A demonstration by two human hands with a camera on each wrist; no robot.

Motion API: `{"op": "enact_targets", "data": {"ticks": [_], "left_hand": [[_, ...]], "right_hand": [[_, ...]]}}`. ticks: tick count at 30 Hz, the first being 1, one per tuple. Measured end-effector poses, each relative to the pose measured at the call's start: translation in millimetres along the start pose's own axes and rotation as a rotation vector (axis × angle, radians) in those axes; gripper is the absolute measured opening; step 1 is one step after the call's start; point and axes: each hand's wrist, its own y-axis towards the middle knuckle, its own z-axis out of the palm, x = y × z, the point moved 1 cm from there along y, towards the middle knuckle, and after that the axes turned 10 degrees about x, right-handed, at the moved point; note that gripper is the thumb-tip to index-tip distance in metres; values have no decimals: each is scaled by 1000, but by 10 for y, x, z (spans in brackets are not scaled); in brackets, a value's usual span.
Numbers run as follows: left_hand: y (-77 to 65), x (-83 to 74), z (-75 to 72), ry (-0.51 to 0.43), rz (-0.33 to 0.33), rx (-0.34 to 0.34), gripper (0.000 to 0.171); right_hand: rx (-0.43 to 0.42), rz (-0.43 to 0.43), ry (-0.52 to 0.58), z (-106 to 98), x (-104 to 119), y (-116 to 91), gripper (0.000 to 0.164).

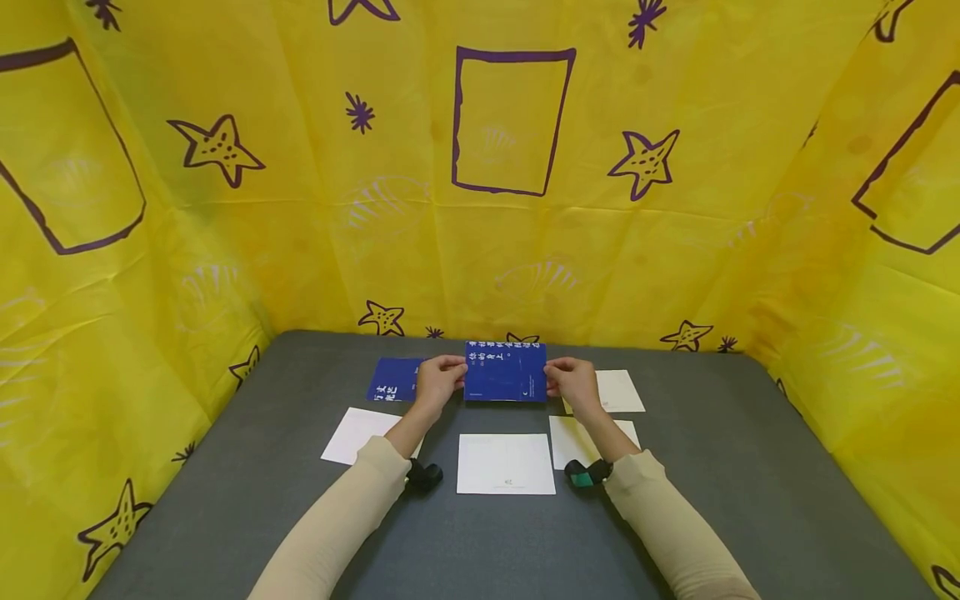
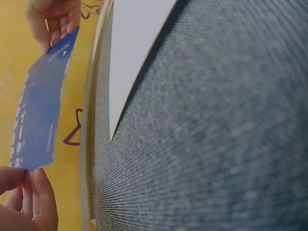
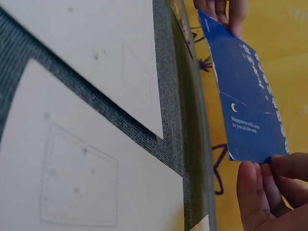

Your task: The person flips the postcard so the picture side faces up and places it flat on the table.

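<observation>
A blue postcard [image 1: 506, 377] with white lettering is held up above the far part of the table. My left hand [image 1: 440, 383] pinches its left edge between thumb and fingers, and my right hand [image 1: 573, 385] pinches the right edge. In the right wrist view the postcard [image 3: 245, 96] shows a small yellow moon and worn white edges. The left wrist view has the same postcard [image 2: 43, 106] with a hand at each end, slightly bowed. Below it on the table lies a white card [image 1: 506, 464], blank but for a small mark.
Another blue postcard [image 1: 393, 380] lies behind my left hand. White cards lie at the left [image 1: 356, 435], under my right forearm [image 1: 573, 442] and at the far right [image 1: 621, 392]. The dark grey table [image 1: 480, 542] meets a yellow patterned cloth [image 1: 480, 250] at its back and sides.
</observation>
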Motion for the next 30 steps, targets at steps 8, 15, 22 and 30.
{"op": "enact_targets", "data": {"ticks": [8,15,22,30], "left_hand": [[7,30,-14,13,0,-26,17],[41,19,-36,45,-12,-6,19],[56,15,-36,83,-43,19,24],[54,31,-15,145,-44,44,29]], "right_hand": [[3,31,28,42,-9,3,18],[-10,53,13,57,5,50,18],[-1,55,15,58,13,88,18],[7,80,-26,65,32,93,20]]}}
